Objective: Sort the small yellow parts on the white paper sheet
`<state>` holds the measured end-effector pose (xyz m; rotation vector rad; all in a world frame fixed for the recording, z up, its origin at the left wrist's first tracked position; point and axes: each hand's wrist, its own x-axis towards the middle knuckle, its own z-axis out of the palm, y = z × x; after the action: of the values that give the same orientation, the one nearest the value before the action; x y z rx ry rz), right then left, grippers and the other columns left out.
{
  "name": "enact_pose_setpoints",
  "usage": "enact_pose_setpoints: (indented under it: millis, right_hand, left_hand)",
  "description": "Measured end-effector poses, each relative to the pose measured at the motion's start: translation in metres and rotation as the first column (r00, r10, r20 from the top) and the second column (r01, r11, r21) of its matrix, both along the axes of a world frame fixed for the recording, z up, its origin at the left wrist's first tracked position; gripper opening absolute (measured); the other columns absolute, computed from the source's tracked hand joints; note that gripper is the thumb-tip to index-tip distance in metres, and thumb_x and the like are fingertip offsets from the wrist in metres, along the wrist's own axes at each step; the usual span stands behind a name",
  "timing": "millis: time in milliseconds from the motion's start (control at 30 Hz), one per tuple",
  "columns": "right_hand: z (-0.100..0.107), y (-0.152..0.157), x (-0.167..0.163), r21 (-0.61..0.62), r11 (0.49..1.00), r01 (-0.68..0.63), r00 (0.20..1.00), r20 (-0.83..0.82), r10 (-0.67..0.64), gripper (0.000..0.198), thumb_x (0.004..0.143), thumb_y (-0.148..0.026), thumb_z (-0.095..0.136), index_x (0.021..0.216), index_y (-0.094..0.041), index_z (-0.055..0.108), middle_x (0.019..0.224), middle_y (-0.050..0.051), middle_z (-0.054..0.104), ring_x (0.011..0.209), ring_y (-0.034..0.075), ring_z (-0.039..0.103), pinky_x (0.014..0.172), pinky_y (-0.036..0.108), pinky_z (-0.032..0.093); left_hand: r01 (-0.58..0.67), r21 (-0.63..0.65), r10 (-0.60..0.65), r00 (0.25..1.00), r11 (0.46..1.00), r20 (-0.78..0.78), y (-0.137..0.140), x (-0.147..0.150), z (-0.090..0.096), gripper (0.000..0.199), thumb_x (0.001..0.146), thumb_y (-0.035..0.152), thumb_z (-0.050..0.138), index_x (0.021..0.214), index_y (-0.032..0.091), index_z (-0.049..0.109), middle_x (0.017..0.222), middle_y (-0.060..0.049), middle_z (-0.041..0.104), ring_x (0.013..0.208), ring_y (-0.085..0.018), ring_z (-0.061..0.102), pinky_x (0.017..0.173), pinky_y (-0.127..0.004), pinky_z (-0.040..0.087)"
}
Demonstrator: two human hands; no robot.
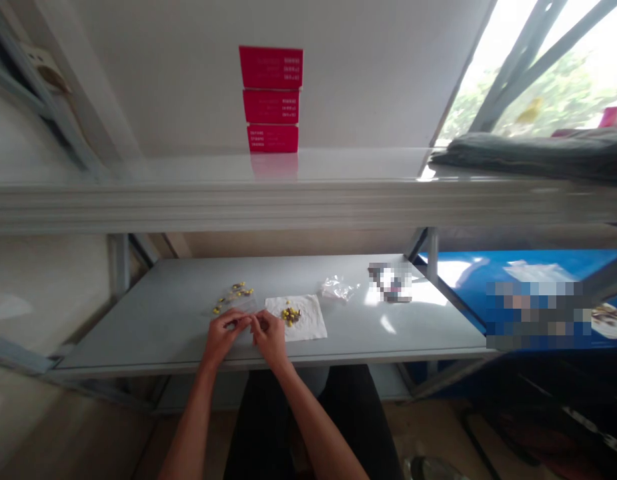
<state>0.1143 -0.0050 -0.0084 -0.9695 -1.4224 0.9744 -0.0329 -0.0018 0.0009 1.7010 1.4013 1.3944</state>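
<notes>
Near the front edge of the grey table (153, 313), my left hand (223, 335) and my right hand (269, 335) meet with fingertips pinched together. Between them shows a small clear plastic bag (245, 305), its near edge seemingly in both pinches; the fingers partly hide it. Beyond my left hand lie several small yellow-and-dark pieces (239, 291), some apparently in clear bags. A loose pile of similar pieces (291, 315) rests on a white cloth (312, 320), just right of my right hand. The pieces are too small to name.
A crumpled clear plastic bag (338, 288) lies right of the cloth, with a blurred-out item (391, 283) farther right. Overhead runs a shelf (188, 207) bearing three stacked red boxes (272, 105). A blue table (463, 280) adjoins on the right, beyond a metal post (432, 255).
</notes>
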Motion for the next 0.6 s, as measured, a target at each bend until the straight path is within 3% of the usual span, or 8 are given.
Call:
enact_pose_setpoints:
  millis: [133,233,433,533,600]
  right_hand:
    - [0.0035,-0.0026,0.0002,0.057,0.996,0.063,0.994,0.09,-0.068,0.041,0.098,-0.041,0.045,0.064,-0.02,0.053,0.054,-0.003,0.051,0.051,0.011,0.046,0.05,0.021,0.032]
    - [0.004,-0.0026,-0.0009,0.059,0.995,0.079,0.986,0.14,-0.087,0.039,0.098,-0.036,0.044,0.062,-0.02,0.049,0.052,-0.004,0.048,0.05,0.011,0.043,0.051,0.022,0.028]
    - [0.0015,-0.003,-0.0032,0.117,0.986,0.116,0.966,0.219,-0.14,0.031,0.091,-0.025,0.045,0.06,-0.021,0.046,0.052,-0.005,0.045,0.048,0.01,0.039,0.052,0.024,0.025]
    - [0.0,-0.0058,-0.0052,0.142,0.976,0.165,0.958,0.214,-0.193,0.029,0.085,-0.021,0.048,0.057,-0.022,0.04,0.05,-0.006,0.042,0.048,0.01,0.04,0.053,0.023,0.029]
    - [-0.0013,-0.0062,-0.0073,0.146,0.957,0.251,0.945,0.176,-0.275,0.022,0.081,-0.02,0.052,0.062,-0.022,0.041,0.054,-0.005,0.045,0.051,0.011,0.045,0.055,0.023,0.035]
  left_hand:
    - [0.123,-0.097,-0.123,0.992,0.988,0.008,-0.0033,-0.0012,0.0037,0.029,0.079,0.047,0.071,0.075,0.019,0.077,0.081,-0.006,0.075,0.081,-0.025,0.068,0.081,-0.036,0.055]
    - [0.142,-0.11,-0.143,0.99,0.984,0.002,-0.004,-0.0008,0.0049,0.029,0.08,0.046,0.069,0.073,0.018,0.075,0.079,-0.006,0.074,0.078,-0.023,0.067,0.078,-0.034,0.054]
    - [-0.006,-0.096,0.005,1.0,0.995,-0.017,-0.0031,0.0018,0.001,0.03,0.081,0.045,0.066,0.075,0.017,0.072,0.075,-0.004,0.07,0.071,-0.02,0.063,0.068,-0.029,0.05]
    - [-0.133,-0.07,0.135,0.991,0.989,0.013,-0.0043,0.0019,-0.0015,0.029,0.081,0.045,0.067,0.077,0.017,0.071,0.073,-0.002,0.068,0.066,-0.017,0.06,0.063,-0.027,0.048]
    - [-0.142,-0.052,0.144,0.989,0.988,0.037,-0.0054,0.0016,-0.0017,0.03,0.08,0.046,0.068,0.076,0.017,0.071,0.073,-0.002,0.068,0.067,-0.018,0.061,0.064,-0.027,0.049]
